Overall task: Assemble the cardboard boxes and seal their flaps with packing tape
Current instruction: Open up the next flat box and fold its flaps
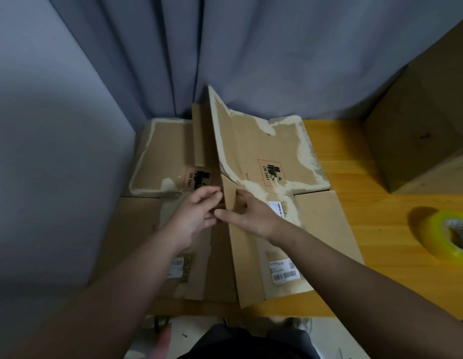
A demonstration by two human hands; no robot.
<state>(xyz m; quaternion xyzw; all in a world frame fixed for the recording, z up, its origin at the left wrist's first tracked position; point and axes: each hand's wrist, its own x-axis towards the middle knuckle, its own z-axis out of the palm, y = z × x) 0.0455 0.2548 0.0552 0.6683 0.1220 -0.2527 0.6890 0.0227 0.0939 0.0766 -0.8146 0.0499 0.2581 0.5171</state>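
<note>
Hands are starting early: left hand and right hand are both gripping the flattened cardboard box on the tabletop, tape roll sitting untouched, sealing seemingly pending.

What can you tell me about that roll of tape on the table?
The roll of tape is clear, yellowish packing tape wound thick on a core with a printed inner face. It seems to lie flat, hole upward, on the wooden table at the far right, partly cut off by the picture's edge. Only the table touches it.
</note>
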